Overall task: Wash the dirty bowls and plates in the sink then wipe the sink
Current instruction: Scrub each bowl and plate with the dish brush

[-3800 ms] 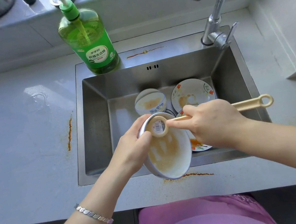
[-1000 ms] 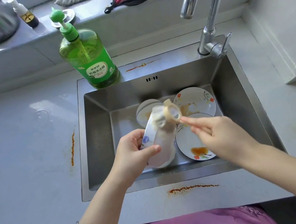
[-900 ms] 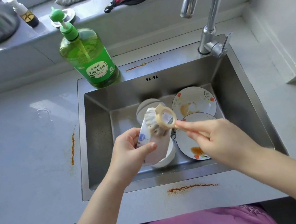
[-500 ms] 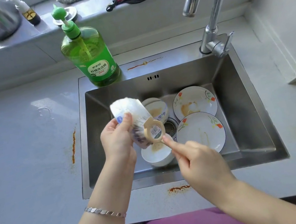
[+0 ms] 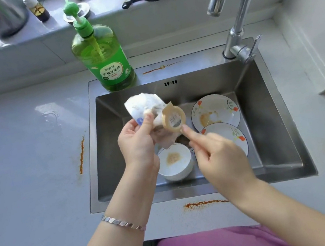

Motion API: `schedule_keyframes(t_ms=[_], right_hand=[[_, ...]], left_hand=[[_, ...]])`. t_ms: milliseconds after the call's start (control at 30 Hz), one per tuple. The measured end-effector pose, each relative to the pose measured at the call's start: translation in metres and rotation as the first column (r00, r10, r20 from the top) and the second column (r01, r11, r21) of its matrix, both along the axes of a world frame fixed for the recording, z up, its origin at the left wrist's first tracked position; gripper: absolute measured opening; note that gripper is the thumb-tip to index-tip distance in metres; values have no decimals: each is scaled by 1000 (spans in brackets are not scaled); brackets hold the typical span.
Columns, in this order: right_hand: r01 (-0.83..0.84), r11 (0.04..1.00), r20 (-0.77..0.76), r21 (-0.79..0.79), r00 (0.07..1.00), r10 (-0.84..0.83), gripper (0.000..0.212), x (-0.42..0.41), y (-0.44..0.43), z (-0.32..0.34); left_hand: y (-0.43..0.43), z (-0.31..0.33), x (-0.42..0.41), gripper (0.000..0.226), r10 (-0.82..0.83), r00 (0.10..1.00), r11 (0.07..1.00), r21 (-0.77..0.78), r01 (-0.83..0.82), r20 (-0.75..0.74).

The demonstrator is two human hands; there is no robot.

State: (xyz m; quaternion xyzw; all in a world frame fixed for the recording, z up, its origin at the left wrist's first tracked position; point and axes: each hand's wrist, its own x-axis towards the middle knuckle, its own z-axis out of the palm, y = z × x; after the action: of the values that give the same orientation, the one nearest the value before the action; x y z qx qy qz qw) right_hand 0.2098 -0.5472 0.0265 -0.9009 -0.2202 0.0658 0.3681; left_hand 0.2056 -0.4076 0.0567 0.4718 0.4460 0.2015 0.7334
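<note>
Left hand (image 5: 137, 145): curled round a white bowl (image 5: 144, 106), thumb over the rim; bowl held above the sink (image 5: 274, 127) and tipped on edge (blurred and sudsy, so little detail).
Right hand (image 5: 219, 156): wrapped round the handle of a beige brush (image 5: 173, 119), forefinger stretched toward its round head; handle mostly hidden under the hand.
Brush head: against the held bowl, barcode sticker facing up.
Second bowl (image 5: 176, 163): upright on the sink floor below the held one, brownish residue inside.
Plates: flowered, in the right half of the basin; near plate (image 5: 228, 134) overlapping the front edge of the far plate (image 5: 214, 110), which is smeared orange-brown.
Soap bottle (image 5: 105, 57): green, on the back-left ledge of the sink.
Faucet (image 5: 237, 33): back-right corner.
Counter (image 5: 26, 164): orange streaks (image 5: 82, 153) left of, in front of and right of the sink.
</note>
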Motion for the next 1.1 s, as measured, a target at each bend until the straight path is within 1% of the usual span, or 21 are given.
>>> schedule_keyframes(t_ms=[67,167,200,233,300,333,433,467,500,567,600,633,733,767,867,933,1000,1033,1100], right_hand=[[-10,1000,-31,26,999,11,41,-7,2,3],[-55,996,-119,77,991,64,41,-25,-4,0],[-26,995,-144,94,989,39,40,-20,-4,-4],[37,992,-196,119,981,-13,39,-10,-3,-10],[160,969,-372,189,925,-81,40,6,-2,-14],[168,958,-412,232,909,-59,40,4,-2,-11],[40,932,-386,359,916,110,47,-22,-1,7],[45,923,-393,381,912,118,47,-23,-1,8],[102,918,-433,383,898,81,45,-16,-1,3],[270,898,-536,346,843,-47,39,4,0,-8],[305,892,-563,334,823,-71,38,6,-1,-9],[300,887,-570,350,820,-53,38,3,-3,-8],[179,885,-577,430,808,117,41,-18,-3,2],[179,890,-584,419,804,113,41,-17,-4,-1],[283,895,-643,346,766,6,37,0,-4,-12],[293,887,-651,357,759,11,37,-2,-4,-11],[269,882,-661,387,747,62,39,-9,-4,-7],[271,881,-675,389,734,72,39,-9,-4,-6],[324,878,-728,352,684,40,38,-3,-7,-9]], left_hand=[[2,3,3,9,28,1000,1000,3,-28,3],[7,6,4,10,71,997,997,-8,-70,26],[7,7,4,10,75,997,997,-4,-75,27],[6,7,3,9,80,996,997,-1,-80,29],[4,8,3,10,93,995,996,-7,-93,41],[2,8,3,9,100,994,995,-12,-99,50],[4,8,4,8,117,990,992,-54,-113,81],[4,8,4,9,128,989,990,-74,-122,78],[4,7,3,10,138,988,987,-94,-131,74],[2,7,2,11,149,986,981,-136,-138,74],[1,7,1,11,150,986,978,-155,-137,75],[1,6,0,9,150,986,977,-167,-136,74],[7,4,0,6,160,985,976,-162,-149,62],[8,4,0,6,158,986,976,-161,-147,57],[8,3,-1,6,141,988,976,-178,-128,60],[8,4,-2,6,152,986,973,-187,-136,71],[10,5,-2,6,169,981,969,-198,-147,95],[10,5,-2,6,163,982,970,-198,-141,99],[11,3,-4,7,131,987,975,-196,-110,96]])
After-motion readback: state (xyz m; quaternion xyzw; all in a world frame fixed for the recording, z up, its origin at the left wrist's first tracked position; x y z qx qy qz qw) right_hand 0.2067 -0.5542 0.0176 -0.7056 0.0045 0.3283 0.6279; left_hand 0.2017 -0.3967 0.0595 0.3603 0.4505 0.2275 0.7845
